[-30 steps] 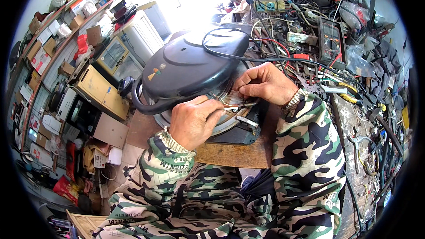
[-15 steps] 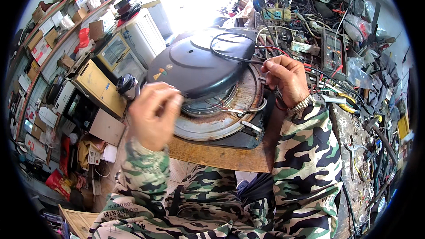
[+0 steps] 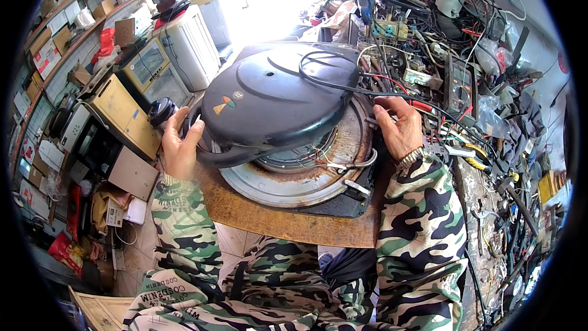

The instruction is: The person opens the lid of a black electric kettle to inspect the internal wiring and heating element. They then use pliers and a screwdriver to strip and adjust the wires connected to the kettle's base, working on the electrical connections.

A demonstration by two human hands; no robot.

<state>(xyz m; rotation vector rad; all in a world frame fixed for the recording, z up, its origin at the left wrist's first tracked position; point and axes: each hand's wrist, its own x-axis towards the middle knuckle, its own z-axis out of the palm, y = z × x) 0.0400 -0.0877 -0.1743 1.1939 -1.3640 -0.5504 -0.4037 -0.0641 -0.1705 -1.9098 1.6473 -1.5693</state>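
Note:
A dark, glossy domed cover (image 3: pixel 275 95) lies tilted over a round metal heating-appliance base (image 3: pixel 275 190). The front of the base is bare, showing rust stains and loose wires (image 3: pixel 321 158). At the cover's left edge, my left hand (image 3: pixel 181 150) has its thumb and fingers around a black curved handle (image 3: pixel 223 158). My right hand (image 3: pixel 401 127) is closed at the base's right edge, its fingertips bent against the rim by a small metal lug. What lies under those fingertips is partly hidden. A black power cord (image 3: pixel 331 81) loops over the cover and runs above my right hand.
The appliance stands on a brown wooden board (image 3: pixel 294 224). To the right, a bench holds tangled cables, a multimeter (image 3: pixel 460 89), yellow-handled pliers (image 3: pixel 478 158) and other tools. A black round knob (image 3: pixel 162 110) stands at the left. Farther left are cabinets (image 3: pixel 128 113) and loaded shelves.
My right hand has let go of the black cord and moved down to the base's right rim. My left hand has moved left, from in front of the cover to its handle.

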